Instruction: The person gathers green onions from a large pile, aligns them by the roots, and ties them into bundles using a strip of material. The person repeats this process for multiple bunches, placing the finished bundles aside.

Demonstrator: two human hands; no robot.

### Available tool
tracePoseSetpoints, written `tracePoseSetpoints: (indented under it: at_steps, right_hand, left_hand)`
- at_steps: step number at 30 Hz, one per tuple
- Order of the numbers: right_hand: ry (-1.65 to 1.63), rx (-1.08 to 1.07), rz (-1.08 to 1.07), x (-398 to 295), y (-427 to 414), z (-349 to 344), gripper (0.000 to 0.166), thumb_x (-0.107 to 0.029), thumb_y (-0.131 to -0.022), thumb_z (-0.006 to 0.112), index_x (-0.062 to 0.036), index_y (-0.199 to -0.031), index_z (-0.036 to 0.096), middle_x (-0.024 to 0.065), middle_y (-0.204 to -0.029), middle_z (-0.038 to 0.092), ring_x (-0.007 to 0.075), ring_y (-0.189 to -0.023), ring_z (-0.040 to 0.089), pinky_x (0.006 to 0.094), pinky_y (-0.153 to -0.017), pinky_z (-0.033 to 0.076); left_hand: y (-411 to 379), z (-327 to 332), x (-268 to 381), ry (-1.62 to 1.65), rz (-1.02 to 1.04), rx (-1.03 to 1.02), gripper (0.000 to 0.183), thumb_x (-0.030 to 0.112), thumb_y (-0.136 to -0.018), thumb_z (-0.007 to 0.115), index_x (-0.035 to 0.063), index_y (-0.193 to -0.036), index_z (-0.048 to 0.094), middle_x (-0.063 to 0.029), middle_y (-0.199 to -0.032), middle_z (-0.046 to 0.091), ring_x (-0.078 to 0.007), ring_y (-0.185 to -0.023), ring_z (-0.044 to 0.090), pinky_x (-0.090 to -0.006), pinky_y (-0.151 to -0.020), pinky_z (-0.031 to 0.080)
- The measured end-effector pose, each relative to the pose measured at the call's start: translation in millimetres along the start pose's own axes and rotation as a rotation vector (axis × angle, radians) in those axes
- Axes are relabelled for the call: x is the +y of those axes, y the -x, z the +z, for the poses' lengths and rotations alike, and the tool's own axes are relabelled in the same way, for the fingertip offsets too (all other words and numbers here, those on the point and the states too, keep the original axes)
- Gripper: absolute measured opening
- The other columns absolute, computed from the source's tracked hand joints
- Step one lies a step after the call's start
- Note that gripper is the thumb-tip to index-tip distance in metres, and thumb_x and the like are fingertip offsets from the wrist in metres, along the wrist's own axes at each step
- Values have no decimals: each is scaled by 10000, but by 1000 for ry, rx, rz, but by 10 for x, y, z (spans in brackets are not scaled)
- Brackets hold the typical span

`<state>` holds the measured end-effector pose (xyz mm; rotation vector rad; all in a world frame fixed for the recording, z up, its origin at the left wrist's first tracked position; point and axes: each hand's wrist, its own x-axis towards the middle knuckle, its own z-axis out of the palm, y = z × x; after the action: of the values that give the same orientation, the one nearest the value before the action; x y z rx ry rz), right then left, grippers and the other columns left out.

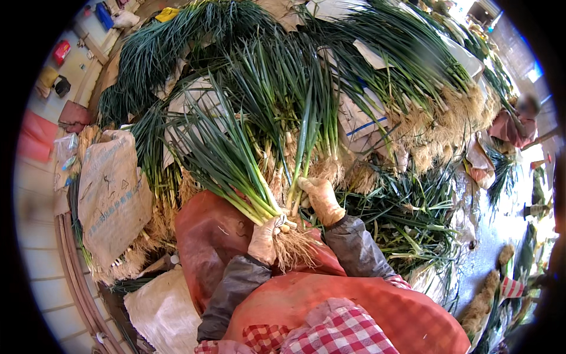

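Observation:
My left hand (264, 241), in a pale, soiled glove, is closed around the white lower stems of a bunch of green onions (241, 177). Their green leaves fan up and to the left, while the stringy roots (294, 248) hang over my lap. My right hand (322, 200), gloved alike, is at the lower stalk of another green onion (305, 146), just right of the bunch; its fingertips touch or pinch the stalk. Both sleeves are dark, and a red apron (305, 292) covers my legs.
Large heaps of green onions (283, 75) lie ahead, roots towards me. Loose green leaves (402, 212) are piled on the right. A printed woven sack (112, 190) covers onions at left, near long pipes (73, 270). Another person (513, 126) is at the far right.

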<state>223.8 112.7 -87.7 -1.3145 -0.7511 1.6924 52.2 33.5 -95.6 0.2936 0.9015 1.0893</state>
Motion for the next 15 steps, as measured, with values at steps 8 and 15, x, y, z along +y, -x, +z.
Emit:
tracePoseSetpoints:
  at_steps: [8, 15]
  right_hand:
    - [408, -430, -113, -192, 857, 1, 204, -152, -942, 557, 21, -986, 654, 35, -812, 637, 96, -706, 567, 257, -672, 490]
    - [969, 69, -296, -327, 409, 105, 357, -354, -849, 654, -10, -942, 667, 158, -806, 678, 240, -713, 665, 354, -669, 514]
  left_hand:
    - [-15, -93, -105, 42, 15, -1, 287, 171, -930, 558, -37, -1126, 584, -69, -886, 655, -90, -703, 596, -214, -628, 503]
    - [51, 79, -24, -72, -64, 107, 238, 115, -890, 619, -4, -1094, 595, -48, -932, 665, -119, -827, 636, -232, -678, 521]
